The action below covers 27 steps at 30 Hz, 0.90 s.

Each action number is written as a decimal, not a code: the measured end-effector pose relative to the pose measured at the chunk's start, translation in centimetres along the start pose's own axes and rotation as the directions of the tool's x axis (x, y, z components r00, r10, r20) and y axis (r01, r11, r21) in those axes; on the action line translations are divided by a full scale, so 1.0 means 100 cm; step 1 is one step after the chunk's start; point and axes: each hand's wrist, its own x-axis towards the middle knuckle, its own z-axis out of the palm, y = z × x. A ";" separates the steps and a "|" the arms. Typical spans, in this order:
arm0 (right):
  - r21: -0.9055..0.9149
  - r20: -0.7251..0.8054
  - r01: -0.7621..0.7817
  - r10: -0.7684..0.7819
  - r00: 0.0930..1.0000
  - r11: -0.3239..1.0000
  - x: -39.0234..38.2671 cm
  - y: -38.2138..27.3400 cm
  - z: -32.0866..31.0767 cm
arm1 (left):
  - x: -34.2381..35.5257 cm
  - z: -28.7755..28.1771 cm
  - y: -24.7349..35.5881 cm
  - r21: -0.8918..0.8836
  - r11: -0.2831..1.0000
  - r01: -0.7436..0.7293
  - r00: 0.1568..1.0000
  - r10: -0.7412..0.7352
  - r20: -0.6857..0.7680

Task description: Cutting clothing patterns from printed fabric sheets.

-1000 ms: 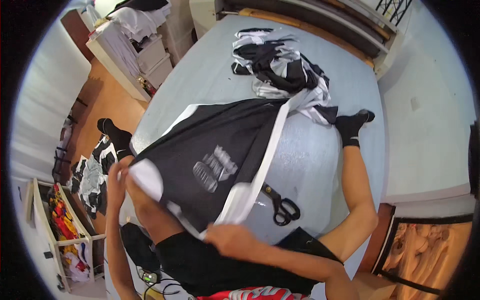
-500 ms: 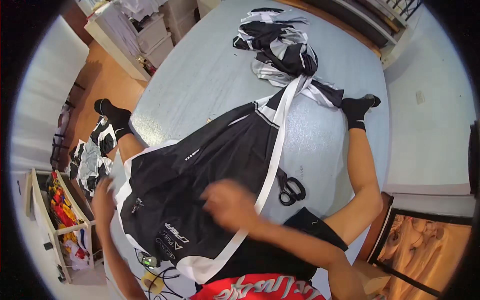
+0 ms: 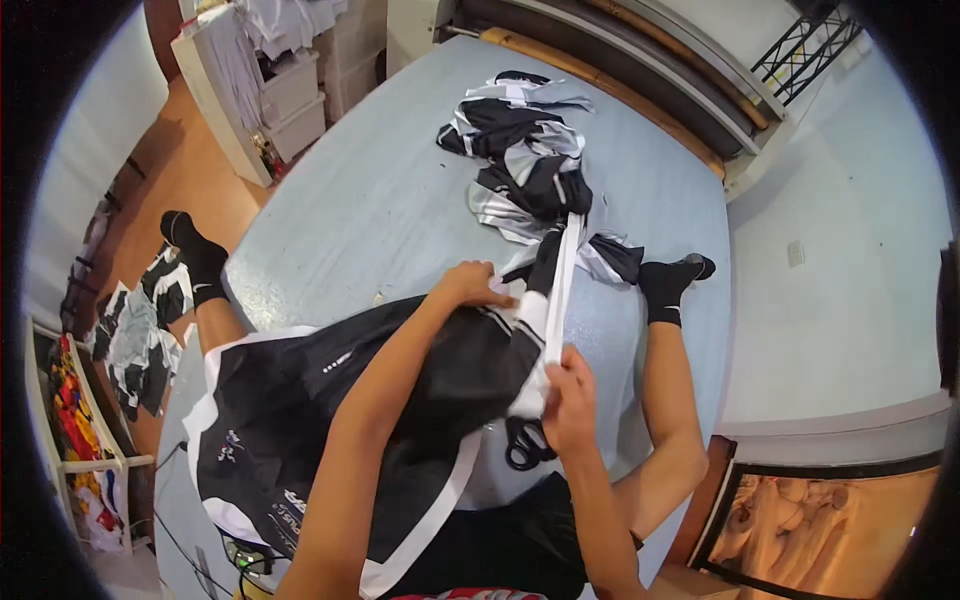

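A large black-and-white fabric piece (image 3: 270,400) is spread across my lap and legs, with a long white band (image 3: 561,290) running up to a tangled pile of black, grey and white fabric (image 3: 520,150). My left hand (image 3: 470,287) reaches across the piece, fingers closed on its upper edge beside the band. My right hand (image 3: 568,395) grips the white band lower down. Black scissors (image 3: 525,450) lie on the pale blue table (image 3: 350,190) just below my right hand, partly hidden by fabric. My legs and socked feet lie either side.
A wooden rack of colourful cloth (image 3: 80,410) stands left, near fabric scraps (image 3: 135,340) at floor level. Shelves with white bins (image 3: 290,130) are at upper left. A roller frame (image 3: 660,80) spans the far table edge. A dark-framed panel (image 3: 800,520) is at lower right.
My left hand has moved from the left side up and inward to the fabric's upper edge. My right hand has shifted right onto the band. The fabric is gathered narrower near the pile.
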 end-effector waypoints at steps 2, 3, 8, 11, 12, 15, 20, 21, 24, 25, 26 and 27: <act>0.089 0.088 0.001 -0.009 0.996 0.996 -0.025 -0.018 -0.011 | 0.010 0.018 0.018 0.229 0.967 -0.113 0.994 0.111 0.021; 0.039 0.034 0.015 -0.016 0.999 0.999 -0.035 -0.026 -0.018 | 0.008 0.025 0.022 0.332 0.906 -0.263 0.964 0.258 0.060; 0.130 -0.036 0.185 -0.182 0.983 0.974 -0.066 -0.050 -0.062 | -0.032 -0.006 -0.023 -0.734 0.663 0.150 0.988 -0.120 0.094; 0.319 -0.131 0.173 -0.138 0.982 0.932 -0.078 -0.037 -0.083 | -0.076 -0.061 -0.080 -0.998 -0.054 0.037 0.998 -0.039 0.039; 0.361 -0.122 0.148 -0.111 0.986 0.921 -0.080 -0.030 -0.091 | -0.087 -0.077 -0.095 -0.994 -0.086 -0.060 0.992 -0.116 -0.049; 0.441 -0.077 0.036 -0.003 0.997 0.897 -0.079 -0.005 -0.108 | -0.105 -0.134 -0.136 -0.908 0.401 -0.120 0.927 -0.281 -0.247; 0.013 -0.220 -0.300 0.295 0.930 0.954 -0.057 0.042 -0.089 | -0.079 -0.211 -0.196 -0.177 0.981 0.080 0.791 -0.171 -0.587; -0.106 -0.128 -0.258 0.244 0.961 0.960 -0.055 0.049 -0.080 | -0.066 -0.216 -0.203 -0.168 0.973 0.159 0.779 -0.228 -0.584; -0.641 0.089 -0.021 0.101 0.991 0.767 -0.054 0.058 -0.064 | -0.040 -0.205 -0.207 0.174 0.909 0.379 0.790 -0.220 -0.572; -0.717 0.161 -0.009 0.178 0.971 0.697 -0.055 0.055 -0.065 | -0.038 -0.195 -0.205 0.215 0.881 0.422 0.754 -0.209 -0.622; -0.823 0.107 -0.037 0.218 0.970 0.567 -0.052 0.051 -0.066 | -0.039 -0.181 -0.200 0.255 0.848 0.464 0.735 -0.208 -0.646; -0.892 0.054 -0.076 0.272 0.961 0.446 -0.047 0.045 -0.070 | -0.045 -0.170 -0.196 0.296 0.809 0.508 0.714 -0.203 -0.671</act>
